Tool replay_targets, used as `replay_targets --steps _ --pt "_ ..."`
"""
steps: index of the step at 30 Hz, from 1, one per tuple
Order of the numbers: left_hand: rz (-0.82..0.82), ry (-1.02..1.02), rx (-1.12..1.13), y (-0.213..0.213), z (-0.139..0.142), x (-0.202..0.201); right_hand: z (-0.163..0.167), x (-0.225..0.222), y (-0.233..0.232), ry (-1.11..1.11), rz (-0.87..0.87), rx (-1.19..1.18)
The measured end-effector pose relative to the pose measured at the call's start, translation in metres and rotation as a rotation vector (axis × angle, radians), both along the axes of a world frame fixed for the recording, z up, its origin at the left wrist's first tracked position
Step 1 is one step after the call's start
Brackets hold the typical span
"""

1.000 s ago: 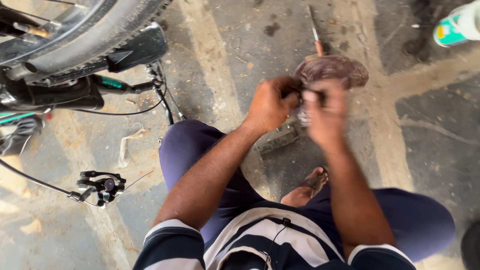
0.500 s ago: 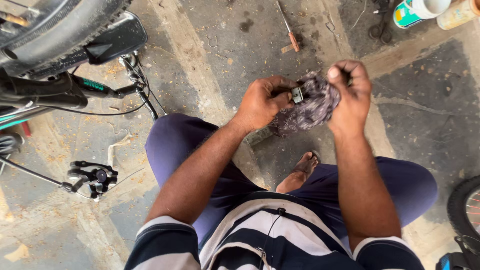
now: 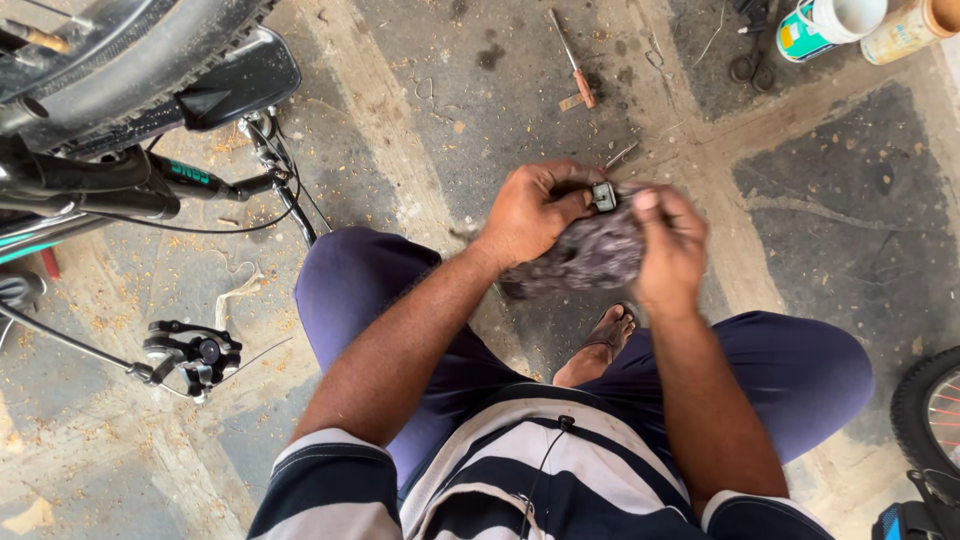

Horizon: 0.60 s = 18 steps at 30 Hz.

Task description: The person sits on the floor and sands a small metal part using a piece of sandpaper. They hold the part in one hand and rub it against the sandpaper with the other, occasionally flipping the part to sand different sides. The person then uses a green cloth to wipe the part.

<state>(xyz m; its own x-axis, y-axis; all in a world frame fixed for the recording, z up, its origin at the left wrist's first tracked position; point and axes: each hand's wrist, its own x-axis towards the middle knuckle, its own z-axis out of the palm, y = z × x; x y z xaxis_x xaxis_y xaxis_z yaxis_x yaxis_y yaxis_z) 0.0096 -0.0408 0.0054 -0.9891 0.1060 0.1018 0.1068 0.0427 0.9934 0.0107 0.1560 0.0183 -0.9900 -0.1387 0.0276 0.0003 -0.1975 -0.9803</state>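
My left hand (image 3: 535, 210) is closed around a small black metal part (image 3: 603, 195), pinching it between thumb and fingers. My right hand (image 3: 668, 245) grips a dirty dark grey rag (image 3: 585, 255) and presses it against that part. Both hands are held together in front of me, above my knees. I sit low in purple trousers and a striped shirt, with one bare foot in a sandal (image 3: 605, 340) on the concrete floor below the hands.
An upturned bicycle with tyre (image 3: 130, 60), saddle (image 3: 235, 85) and handlebar (image 3: 100, 185) lies at the left. A loose disc brake caliper (image 3: 190, 355) hangs on its cable. A screwdriver (image 3: 573, 60) lies on the floor ahead; cans (image 3: 830, 25) stand at top right. Another wheel (image 3: 930, 410) is at right.
The hands have come down and nearer the middle of view, still working the rag over the small part. The rag has bunched up under my right hand.
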Motion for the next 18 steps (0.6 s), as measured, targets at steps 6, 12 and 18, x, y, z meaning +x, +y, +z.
replay_targets --steps 6,12,18 --pt "-0.04 -0.098 0.075 0.001 -0.002 -0.004 0.023 0.001 0.011 0.152 0.087 0.226" --pt "-0.098 -0.058 0.194 0.001 0.001 -0.005 0.016 0.0 0.005 0.209 -0.008 0.434" --pt "-0.073 0.099 -0.116 0.006 0.001 -0.003 0.007 -0.003 0.003 0.311 -0.068 0.576"
